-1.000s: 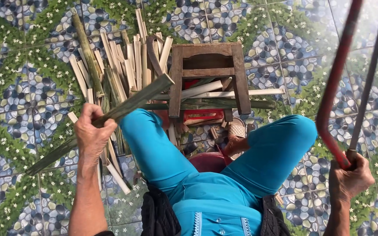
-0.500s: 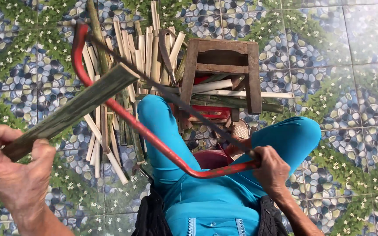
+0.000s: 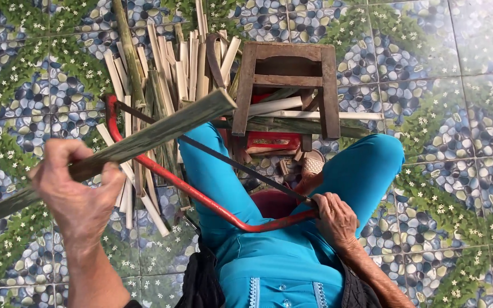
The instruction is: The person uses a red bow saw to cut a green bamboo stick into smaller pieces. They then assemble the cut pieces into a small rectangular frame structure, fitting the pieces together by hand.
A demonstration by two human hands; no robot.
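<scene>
My left hand (image 3: pixel 75 191) grips a long green bamboo slat (image 3: pixel 161 128) near its lower part, holding it slanted up to the right over my lap. My right hand (image 3: pixel 335 219) is closed around the handle end of a red-framed bow saw (image 3: pixel 201 197). The saw's dark blade (image 3: pixel 218 157) runs from the frame's far tip back toward my right hand, passing under the slat. My legs in turquoise trousers (image 3: pixel 366 171) spread below both.
A small wooden stool (image 3: pixel 286 85) stands ahead between my knees, with a red box (image 3: pixel 272 141) under it. A pile of cut bamboo strips (image 3: pixel 166 68) lies on the pebble-patterned tile floor (image 3: pixel 457 114) to the stool's left.
The saw swung from my far right across my lap and now lies under the slat. My left hand raised the slat closer to the camera.
</scene>
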